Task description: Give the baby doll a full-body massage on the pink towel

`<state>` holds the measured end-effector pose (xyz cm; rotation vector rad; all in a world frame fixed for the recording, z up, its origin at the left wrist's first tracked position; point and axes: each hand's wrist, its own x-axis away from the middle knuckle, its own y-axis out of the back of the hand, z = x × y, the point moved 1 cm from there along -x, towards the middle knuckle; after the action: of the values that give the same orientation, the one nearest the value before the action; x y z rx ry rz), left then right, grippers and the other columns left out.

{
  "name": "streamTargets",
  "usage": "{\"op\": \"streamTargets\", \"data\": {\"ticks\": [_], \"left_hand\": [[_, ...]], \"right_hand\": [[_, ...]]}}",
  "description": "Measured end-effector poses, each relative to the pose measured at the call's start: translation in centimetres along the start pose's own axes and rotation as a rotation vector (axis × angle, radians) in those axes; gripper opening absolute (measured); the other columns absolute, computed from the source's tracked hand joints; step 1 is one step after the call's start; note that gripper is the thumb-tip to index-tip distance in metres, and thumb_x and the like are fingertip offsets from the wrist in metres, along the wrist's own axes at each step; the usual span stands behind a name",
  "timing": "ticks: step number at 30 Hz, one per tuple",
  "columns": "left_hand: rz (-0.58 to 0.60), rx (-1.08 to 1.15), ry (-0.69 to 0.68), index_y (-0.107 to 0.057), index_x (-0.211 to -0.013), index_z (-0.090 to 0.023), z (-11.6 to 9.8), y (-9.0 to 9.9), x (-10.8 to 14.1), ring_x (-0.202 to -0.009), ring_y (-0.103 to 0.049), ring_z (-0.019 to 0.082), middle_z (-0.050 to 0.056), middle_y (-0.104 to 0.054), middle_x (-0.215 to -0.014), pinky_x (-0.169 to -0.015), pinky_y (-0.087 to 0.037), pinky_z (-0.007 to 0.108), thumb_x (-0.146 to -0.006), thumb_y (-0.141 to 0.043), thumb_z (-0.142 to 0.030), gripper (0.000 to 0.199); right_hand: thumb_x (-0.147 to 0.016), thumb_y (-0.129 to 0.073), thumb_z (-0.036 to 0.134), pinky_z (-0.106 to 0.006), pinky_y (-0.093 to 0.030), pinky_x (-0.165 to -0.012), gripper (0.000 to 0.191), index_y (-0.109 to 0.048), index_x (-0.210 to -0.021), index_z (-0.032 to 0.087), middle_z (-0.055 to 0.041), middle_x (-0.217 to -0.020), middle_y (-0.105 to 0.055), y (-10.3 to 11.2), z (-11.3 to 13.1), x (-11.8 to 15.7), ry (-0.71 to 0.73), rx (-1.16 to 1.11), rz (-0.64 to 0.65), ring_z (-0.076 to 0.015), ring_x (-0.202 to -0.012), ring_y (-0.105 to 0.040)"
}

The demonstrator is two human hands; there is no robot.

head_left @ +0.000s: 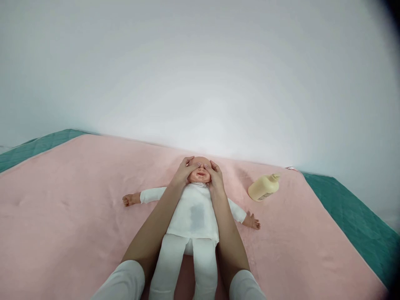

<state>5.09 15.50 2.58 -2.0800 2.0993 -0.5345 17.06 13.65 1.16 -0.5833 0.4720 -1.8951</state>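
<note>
A baby doll (196, 210) in a white top and white trousers lies on its back, legs toward me and arms spread out. My left hand (185, 170) cups one side of its head, the thumb laid across the face by the eye. On the opposite side my right hand (216, 175) wraps round the head in the same way, its thumb near the other eye. Both thumbs and palms cover the doll's eyes and cheeks, while its nose, mouth and forehead show. My forearms run along both sides of its body, over its upper arms.
A pale yellow pump bottle (262, 188) stands to the right of the doll's head. Under everything is a pink blanket (78, 208), with a green quilted cover (350, 216) showing at both sides. A plain white wall (200, 75) rises close behind the head.
</note>
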Motion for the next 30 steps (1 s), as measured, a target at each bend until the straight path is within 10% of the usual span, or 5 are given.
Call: {"op": "streamTargets", "data": {"ticks": [30], "left_hand": [[0.019, 0.095, 0.045, -0.061, -0.109, -0.018, -0.19, 0.03, 0.01, -0.086, -0.064, 0.016, 0.006, -0.065, -0.1, -0.076, -0.053, 0.027, -0.079, -0.07, -0.022, 0.031]], "right_hand": [[-0.065, -0.073, 0.022, -0.027, -0.056, -0.071, 0.033, -0.065, -0.097, 0.018, 0.0002, -0.082, -0.07, -0.06, -0.07, -0.25, -0.009, -0.04, -0.024, -0.0144, -0.075, -0.067]]}}
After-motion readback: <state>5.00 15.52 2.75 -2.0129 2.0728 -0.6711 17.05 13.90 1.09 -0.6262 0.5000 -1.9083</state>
